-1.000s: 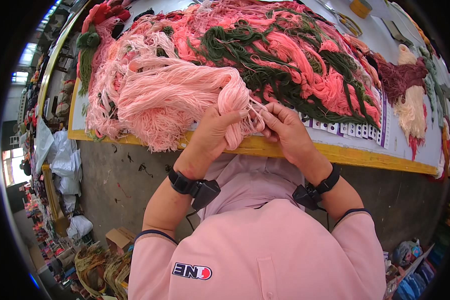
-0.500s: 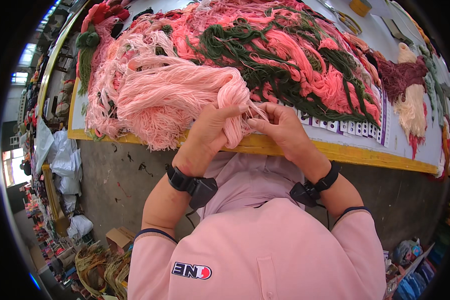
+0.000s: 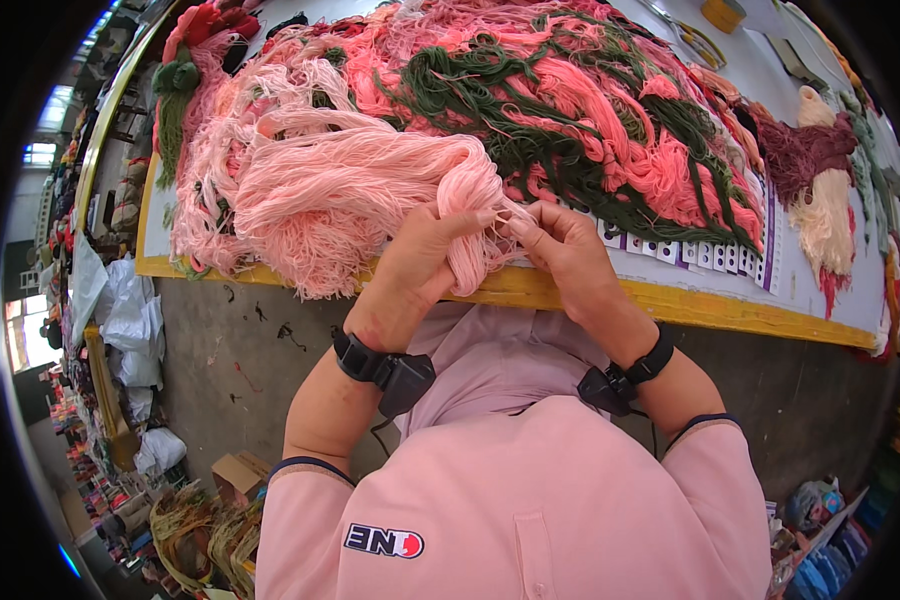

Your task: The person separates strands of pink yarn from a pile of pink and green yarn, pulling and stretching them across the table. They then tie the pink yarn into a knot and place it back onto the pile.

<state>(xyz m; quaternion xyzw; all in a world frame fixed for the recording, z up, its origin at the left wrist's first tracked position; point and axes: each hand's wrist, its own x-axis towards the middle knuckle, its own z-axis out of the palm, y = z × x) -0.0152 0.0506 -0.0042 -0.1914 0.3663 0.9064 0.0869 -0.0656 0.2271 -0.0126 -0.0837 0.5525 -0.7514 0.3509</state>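
- Two bare hands meet over the near edge of the counter (image 3: 710,316), left of that edge's middle being mostly covered by yarn.
- Left hand (image 3: 418,262): its grip is clamped around the folded end of a pale pink skein (image 3: 345,180), thumb on top.
- Right hand (image 3: 572,255): its grip is together, thumb and forefinger pinching fine strands (image 3: 510,215) at the skein's right end.
- The skein lies along the near edge, toward the near left corner, its frayed lower part hanging slightly over the yellow rim.
- Behind it, a tangled coral pile (image 3: 580,85) spreads toward the far side, with dark green yarn (image 3: 470,85) strewn across it.
- A punched card (image 3: 718,260) sticks out under the pile, near the near edge.
- Maroon yarn (image 3: 798,158) and cream yarn (image 3: 828,222) lie toward the right edge.
- Scissors (image 3: 705,48) and a tape roll (image 3: 722,14) rest beyond the pile.
- A green bundle (image 3: 173,120) lies by the left edge.
- Both wrists wear black bands (image 3: 362,362).
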